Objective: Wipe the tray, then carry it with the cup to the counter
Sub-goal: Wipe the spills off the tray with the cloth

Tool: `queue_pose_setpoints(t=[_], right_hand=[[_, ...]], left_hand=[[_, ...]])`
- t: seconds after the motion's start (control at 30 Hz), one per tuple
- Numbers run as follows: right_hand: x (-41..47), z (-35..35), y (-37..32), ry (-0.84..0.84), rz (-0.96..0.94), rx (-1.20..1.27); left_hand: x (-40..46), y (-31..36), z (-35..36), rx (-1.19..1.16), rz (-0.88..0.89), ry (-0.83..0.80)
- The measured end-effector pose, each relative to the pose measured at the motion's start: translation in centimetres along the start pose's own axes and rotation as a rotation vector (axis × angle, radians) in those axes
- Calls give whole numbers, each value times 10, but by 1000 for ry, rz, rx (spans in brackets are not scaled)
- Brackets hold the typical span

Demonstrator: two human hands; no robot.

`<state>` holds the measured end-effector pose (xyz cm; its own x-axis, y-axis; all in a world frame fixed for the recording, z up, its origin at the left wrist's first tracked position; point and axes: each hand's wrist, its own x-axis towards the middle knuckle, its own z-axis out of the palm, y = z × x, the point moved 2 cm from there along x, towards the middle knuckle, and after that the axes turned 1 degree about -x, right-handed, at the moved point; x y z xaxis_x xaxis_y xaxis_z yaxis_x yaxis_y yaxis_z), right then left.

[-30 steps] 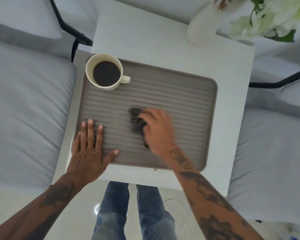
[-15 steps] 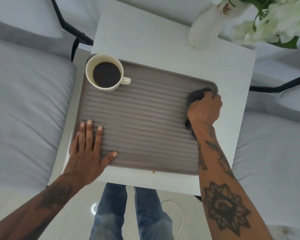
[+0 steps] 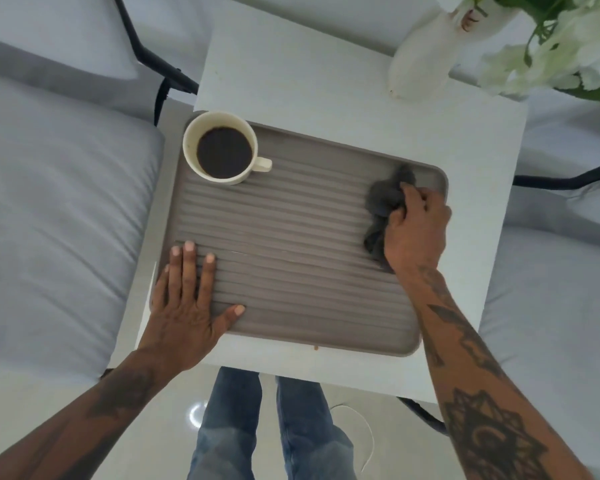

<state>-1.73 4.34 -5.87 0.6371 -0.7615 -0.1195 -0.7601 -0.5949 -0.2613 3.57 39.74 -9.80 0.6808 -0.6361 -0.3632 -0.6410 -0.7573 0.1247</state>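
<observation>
A grey-brown ribbed tray (image 3: 302,251) lies on a small white table (image 3: 312,95). A cream cup (image 3: 222,150) of dark coffee stands in the tray's far left corner, handle pointing right. My left hand (image 3: 187,303) lies flat, fingers spread, on the tray's near left corner. My right hand (image 3: 414,230) presses a crumpled dark grey cloth (image 3: 385,202) onto the tray near its far right corner. Part of the cloth is hidden under the hand.
A white vase (image 3: 420,57) with white flowers (image 3: 561,46) stands at the table's far right. Grey cushioned seats (image 3: 56,216) with black frames flank the table on both sides. My legs in jeans (image 3: 267,424) show below the table's near edge.
My right hand swept the cloth from the tray's middle to its far right corner, then drew it slightly back toward me and left. The left hand and the cup stayed put.
</observation>
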Motion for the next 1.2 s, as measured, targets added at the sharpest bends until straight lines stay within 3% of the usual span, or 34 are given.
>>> queue_pose_setpoints(t=[0.13, 0.43, 0.6, 0.77, 0.83, 1.07, 1.13, 1.2], right_hand=[[-17, 9, -19, -45, -133, 63], [-111, 57, -173, -355, -636, 125], [-98, 54, -150, -377, -710, 103], [-100, 20, -42, -267, -429, 73], [-102, 2, -14, -259, -286, 181], [-122, -88, 66, -98, 462, 607], [-127, -100, 95, -45, 562, 573], [-125, -104, 117, -45, 547, 412]], left_hand=[[0, -2, 0, -4, -4, -18], [1, -3, 3, 19, -14, -52], [1, 0, 1, -22, -39, -23], [1, -1, -2, -58, -28, -34], [0, -1, -3, -60, -28, -47], [1, -1, -6, -61, -33, -117], [1, 0, -6, -62, -39, -117], [0, 0, -7, -59, -43, -113]])
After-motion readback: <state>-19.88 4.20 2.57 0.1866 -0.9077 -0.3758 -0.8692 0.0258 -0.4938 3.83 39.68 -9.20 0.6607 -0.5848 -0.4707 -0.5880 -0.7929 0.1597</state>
